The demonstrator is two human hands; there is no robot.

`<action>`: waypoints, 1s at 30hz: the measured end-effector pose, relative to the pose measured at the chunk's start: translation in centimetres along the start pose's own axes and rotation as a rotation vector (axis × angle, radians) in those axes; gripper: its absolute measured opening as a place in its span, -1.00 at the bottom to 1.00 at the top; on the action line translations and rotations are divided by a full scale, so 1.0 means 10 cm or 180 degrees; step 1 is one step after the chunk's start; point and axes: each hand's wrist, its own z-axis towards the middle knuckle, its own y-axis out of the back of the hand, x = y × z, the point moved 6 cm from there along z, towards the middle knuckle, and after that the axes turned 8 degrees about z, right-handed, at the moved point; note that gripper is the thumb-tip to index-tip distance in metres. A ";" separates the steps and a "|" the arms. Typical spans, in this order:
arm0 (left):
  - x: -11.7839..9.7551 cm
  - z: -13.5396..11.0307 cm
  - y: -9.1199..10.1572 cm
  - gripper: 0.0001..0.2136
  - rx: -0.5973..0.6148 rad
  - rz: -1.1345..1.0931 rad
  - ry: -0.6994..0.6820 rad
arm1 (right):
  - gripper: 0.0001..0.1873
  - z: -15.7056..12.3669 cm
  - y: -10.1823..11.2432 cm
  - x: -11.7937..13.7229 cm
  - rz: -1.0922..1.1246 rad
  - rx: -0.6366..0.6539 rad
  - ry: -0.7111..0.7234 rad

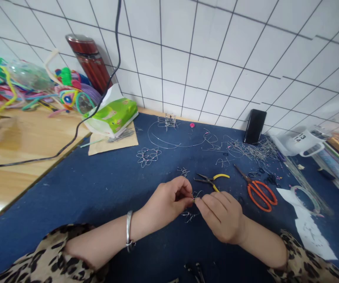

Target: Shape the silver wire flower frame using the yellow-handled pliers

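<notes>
Wirework (190,216) is sitting between our left hand (167,199) and right hand (223,217) over the table (98,188), and we are pinching it with both hands' fingers, seemingly not finishing yet, while one looped wire ring (147,157) is lying formed and tangled wires (256,150) are looking unused.

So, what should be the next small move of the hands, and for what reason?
Probably a slight twist by the right hand while the left hand steadies the wire piece: the fingertips of both hands meet at it, and the yellow-handled pliers lie unused just beyond.
</notes>
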 end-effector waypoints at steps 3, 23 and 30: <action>-0.02 -0.01 0.02 -0.91 -0.0089 0.0252 -0.0031 | -0.77 0.00 0.02 0.03 -0.0061 0.0014 0.0200; -0.02 -0.02 0.03 -0.90 0.0002 0.0117 -0.0074 | -0.78 -0.04 0.05 0.04 0.0120 -0.0125 0.0384; 0.02 0.00 0.00 -0.91 0.0111 -0.0144 -0.0038 | -0.76 -0.06 0.03 0.00 0.0254 -0.0129 0.0331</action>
